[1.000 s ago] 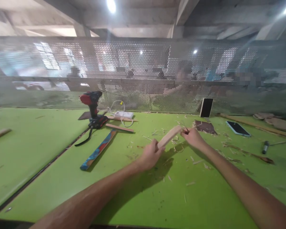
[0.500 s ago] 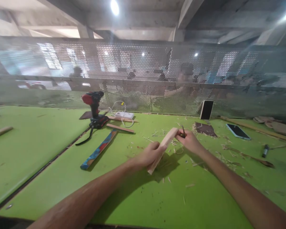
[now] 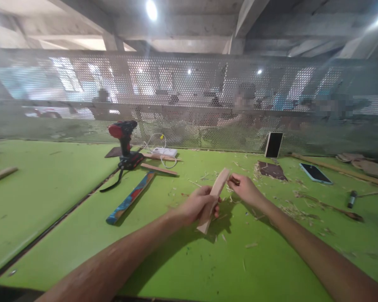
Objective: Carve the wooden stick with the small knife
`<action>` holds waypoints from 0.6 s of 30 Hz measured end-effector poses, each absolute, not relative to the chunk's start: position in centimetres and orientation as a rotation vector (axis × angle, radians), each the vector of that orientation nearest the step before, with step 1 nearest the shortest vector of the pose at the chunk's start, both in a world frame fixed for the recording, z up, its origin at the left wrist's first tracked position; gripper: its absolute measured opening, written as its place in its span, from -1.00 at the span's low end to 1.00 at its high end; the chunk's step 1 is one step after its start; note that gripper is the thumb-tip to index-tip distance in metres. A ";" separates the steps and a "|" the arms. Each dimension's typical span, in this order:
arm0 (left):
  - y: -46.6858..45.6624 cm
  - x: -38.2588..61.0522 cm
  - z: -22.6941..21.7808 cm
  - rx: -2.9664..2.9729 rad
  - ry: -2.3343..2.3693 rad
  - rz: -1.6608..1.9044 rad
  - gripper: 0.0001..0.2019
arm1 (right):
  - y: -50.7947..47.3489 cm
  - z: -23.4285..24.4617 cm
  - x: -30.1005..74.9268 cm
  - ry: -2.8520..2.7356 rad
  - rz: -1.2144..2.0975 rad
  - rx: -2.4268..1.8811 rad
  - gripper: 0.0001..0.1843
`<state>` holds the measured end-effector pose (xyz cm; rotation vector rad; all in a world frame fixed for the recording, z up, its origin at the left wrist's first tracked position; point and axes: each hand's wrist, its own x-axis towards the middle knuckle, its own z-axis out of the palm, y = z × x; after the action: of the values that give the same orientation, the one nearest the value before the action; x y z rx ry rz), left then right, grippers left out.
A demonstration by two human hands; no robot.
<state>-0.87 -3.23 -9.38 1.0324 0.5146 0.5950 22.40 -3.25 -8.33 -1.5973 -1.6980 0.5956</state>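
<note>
A pale, flat strip of wood [image 3: 219, 183] slants up and away over the green table [image 3: 164, 251]. My left hand [image 3: 198, 204] is closed around its middle, thumb on top, with fingertips showing past the right edge. My right hand [image 3: 245, 189] is beside the strip's upper end, its fingers curled together in a pinch. Something dark shows between those fingers, too small to name. Whether the right fingertips touch the wood I cannot tell. Wood shavings [image 3: 236, 199] lie under and around both hands.
Left of my hands lie a blue-and-red patterned strip [image 3: 130, 200] and a standing cordless drill [image 3: 123, 144]. Behind is a white power strip [image 3: 164, 152]. To the right are a brown sandpaper-like sheet [image 3: 271, 170], two phones [image 3: 315, 173], a wooden spoon [image 3: 334, 207] and a perforated screen [image 3: 189, 121].
My right hand has moved slightly left and down, and the dark thin thing that stuck up from its fingers no longer stands out. The strip has turned a little steeper in my left hand.
</note>
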 end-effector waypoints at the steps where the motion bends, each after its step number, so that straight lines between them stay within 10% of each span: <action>1: -3.2 -0.9 -9.5 1.027 0.499 0.588 -0.73 | -3.2 -8.4 22.4 -1.692 0.599 -1.610 -0.78; 18: -3.8 -1.3 -7.3 1.005 0.585 0.641 -0.38 | -3.8 -8.4 20.9 -1.746 0.459 -1.881 -0.65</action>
<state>-1.27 -3.85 -7.26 1.0048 0.5846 0.6406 20.89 -3.81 -8.38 -1.8810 -1.7463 0.4590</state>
